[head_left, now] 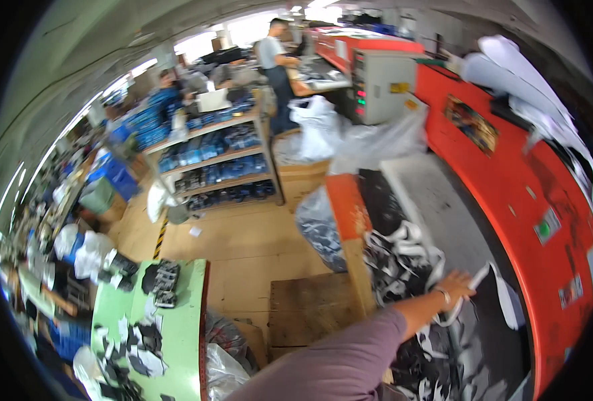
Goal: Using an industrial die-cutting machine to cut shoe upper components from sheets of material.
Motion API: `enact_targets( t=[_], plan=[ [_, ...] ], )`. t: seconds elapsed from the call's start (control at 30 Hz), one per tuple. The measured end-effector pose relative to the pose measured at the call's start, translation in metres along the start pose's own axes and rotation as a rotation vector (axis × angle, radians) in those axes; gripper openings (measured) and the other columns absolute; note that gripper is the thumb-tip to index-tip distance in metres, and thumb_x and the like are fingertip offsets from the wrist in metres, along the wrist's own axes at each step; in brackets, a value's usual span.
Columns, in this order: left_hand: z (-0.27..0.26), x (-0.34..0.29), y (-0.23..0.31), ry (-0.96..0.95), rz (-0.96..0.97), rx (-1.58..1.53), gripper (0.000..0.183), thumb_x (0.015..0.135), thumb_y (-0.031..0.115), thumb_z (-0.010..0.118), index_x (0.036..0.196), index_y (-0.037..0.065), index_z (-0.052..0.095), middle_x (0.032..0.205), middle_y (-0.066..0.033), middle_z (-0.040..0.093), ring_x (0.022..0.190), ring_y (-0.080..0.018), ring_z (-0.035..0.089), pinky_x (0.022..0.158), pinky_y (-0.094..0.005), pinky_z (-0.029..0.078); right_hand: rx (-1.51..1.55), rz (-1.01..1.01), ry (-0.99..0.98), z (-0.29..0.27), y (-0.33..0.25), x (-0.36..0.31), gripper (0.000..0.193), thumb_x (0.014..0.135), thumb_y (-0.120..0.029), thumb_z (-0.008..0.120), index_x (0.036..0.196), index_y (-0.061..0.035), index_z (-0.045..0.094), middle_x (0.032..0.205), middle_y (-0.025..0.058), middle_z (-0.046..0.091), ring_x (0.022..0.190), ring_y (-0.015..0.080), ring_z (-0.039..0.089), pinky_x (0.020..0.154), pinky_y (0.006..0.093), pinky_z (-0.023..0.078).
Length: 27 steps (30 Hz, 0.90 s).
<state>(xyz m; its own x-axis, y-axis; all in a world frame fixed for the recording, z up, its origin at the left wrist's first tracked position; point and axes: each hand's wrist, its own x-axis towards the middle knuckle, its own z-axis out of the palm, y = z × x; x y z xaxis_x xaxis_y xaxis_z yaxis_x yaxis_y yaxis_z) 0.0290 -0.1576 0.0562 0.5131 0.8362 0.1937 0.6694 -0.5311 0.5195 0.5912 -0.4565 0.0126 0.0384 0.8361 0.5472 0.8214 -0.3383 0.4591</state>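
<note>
My left hand [455, 287], with a band at the wrist, reaches across to the right over a machine bed. Its fingers are closed on a thin white strip of scrap [481, 275], which loops out on both sides of the hand. Beside it a curved white piece [508, 304] lies against dark sheet material [487, 321]. Below and left of the hand is a tangle of black and white offcuts [403, 260] on the bed. My right hand is not in view.
A long red machine [510, 180] borders the right side. At the near left stands a green table [183, 334] with cut scraps. A wooden shelf rack [213, 167] holds dark blue pieces. Clear plastic bags [320, 224] sit beside the bed. A person [275, 67] works farther back.
</note>
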Motion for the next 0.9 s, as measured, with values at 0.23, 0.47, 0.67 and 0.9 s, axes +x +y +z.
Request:
enact_targets(
  t=[0.23,0.47,0.67,0.9],
  plan=[
    [-0.017,-0.001,-0.065,-0.002,-0.081,0.144,0.046,0.086,0.022,0.056,0.131,0.028,0.056,0.145,-0.0159,0.043,0.139,-0.0386,0.029,0.113,-0.0515,0.02,0.54,0.629,-0.608,-0.079,-0.12,0.09,0.036,0.093,-0.032,0.05,0.123,-0.0175,0.062,0.114,0.0135,0.066,0.105,0.0328,0.062,0.09,0.0409,0.048],
    [-0.009,0.003,-0.04,-0.152,-0.044,0.346,0.048,0.094,0.031,0.052,0.142,0.029,0.043,0.152,-0.0142,0.03,0.142,-0.0355,0.022,0.113,-0.0517,0.017,0.444,0.448,-0.362,-0.052,-0.098,0.027,0.025,0.091,-0.03,0.056,0.114,-0.0247,0.062,0.076,0.0148,0.065,0.068,0.0349,0.064,0.059,0.047,0.049],
    [-0.052,0.003,-0.039,-0.202,-0.103,0.487,0.065,0.082,0.003,0.052,0.145,0.011,0.035,0.149,-0.0209,0.032,0.139,-0.0367,0.029,0.11,-0.0504,0.026,0.613,0.401,-0.22,-0.132,-0.097,0.025,0.044,0.075,-0.017,0.072,0.117,-0.0069,0.06,0.105,0.0149,0.058,0.095,0.0338,0.054,0.081,0.0432,0.042],
    [-0.005,0.072,-0.025,0.048,-0.503,0.138,0.067,0.08,0.038,0.066,0.126,-0.009,0.051,0.119,-0.0298,0.057,0.115,-0.0427,0.052,0.099,-0.0432,0.042,0.804,0.125,-0.426,-0.199,-0.104,-0.004,0.054,0.071,-0.03,0.076,0.116,-0.006,0.06,0.112,0.0133,0.057,0.101,0.0342,0.05,0.091,0.0476,0.04]
  ],
)
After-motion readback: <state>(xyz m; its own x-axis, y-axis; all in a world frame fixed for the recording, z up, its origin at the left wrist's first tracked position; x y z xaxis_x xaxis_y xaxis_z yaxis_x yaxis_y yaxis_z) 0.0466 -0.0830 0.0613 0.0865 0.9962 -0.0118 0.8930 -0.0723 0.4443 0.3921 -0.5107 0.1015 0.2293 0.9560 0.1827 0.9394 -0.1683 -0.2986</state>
